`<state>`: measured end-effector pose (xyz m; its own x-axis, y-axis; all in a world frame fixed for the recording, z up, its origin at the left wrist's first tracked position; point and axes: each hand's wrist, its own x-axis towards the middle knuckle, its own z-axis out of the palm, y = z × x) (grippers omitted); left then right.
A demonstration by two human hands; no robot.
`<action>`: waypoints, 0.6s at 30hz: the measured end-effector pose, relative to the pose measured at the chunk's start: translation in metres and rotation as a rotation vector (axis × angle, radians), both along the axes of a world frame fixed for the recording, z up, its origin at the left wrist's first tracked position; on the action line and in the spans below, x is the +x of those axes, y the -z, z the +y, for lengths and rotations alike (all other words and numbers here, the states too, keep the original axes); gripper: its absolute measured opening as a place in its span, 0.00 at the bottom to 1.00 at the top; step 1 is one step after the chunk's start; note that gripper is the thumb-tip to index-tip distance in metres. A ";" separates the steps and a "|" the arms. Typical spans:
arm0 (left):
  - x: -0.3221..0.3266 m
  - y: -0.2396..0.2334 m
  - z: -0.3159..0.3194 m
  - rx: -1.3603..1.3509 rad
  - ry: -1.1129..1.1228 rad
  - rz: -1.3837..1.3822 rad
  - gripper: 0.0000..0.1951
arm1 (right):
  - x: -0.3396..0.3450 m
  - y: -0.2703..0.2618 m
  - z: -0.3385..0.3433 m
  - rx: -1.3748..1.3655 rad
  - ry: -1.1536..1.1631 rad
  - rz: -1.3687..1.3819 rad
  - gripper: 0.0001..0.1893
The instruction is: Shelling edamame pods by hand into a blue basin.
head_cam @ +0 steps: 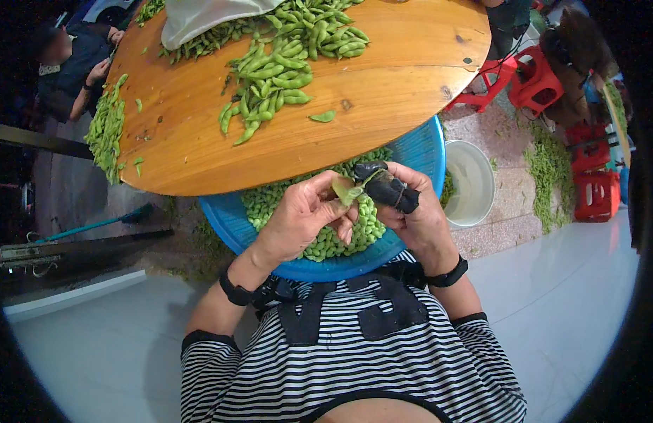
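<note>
A pale green soybean pod (pixel 346 191) is pinched between the thumb and fingers of my left hand (pixel 305 211). Its thin end reaches across to my right hand (pixel 424 217), where it is caught at a black finger wrap (pixel 387 187) tied around the thumb and a fingertip. Both hands are over a blue plastic basket (pixel 226 227), just beyond my lap. Loose shelled green soybeans (pixel 326 246) fill its bottom, partly hidden by my hands and the table edge.
A rounded wooden table (pixel 199 137) overhangs the basket, bearing piled soybean pods (pixel 276 74) and a white cloth or bag (pixel 210 21). Right of the basket stands a pale bucket (pixel 471 182). Farther right are red plastic stools (pixel 535 79) and scattered husks (pixel 548 180). Another person (pixel 72 69) sits at left.
</note>
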<state>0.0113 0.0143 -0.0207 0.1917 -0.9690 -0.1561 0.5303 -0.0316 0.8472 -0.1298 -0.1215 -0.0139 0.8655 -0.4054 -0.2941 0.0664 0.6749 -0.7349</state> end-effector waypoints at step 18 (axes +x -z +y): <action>-0.004 -0.008 0.001 0.173 0.213 -0.871 0.09 | -0.007 0.004 0.002 -0.351 0.260 0.136 0.13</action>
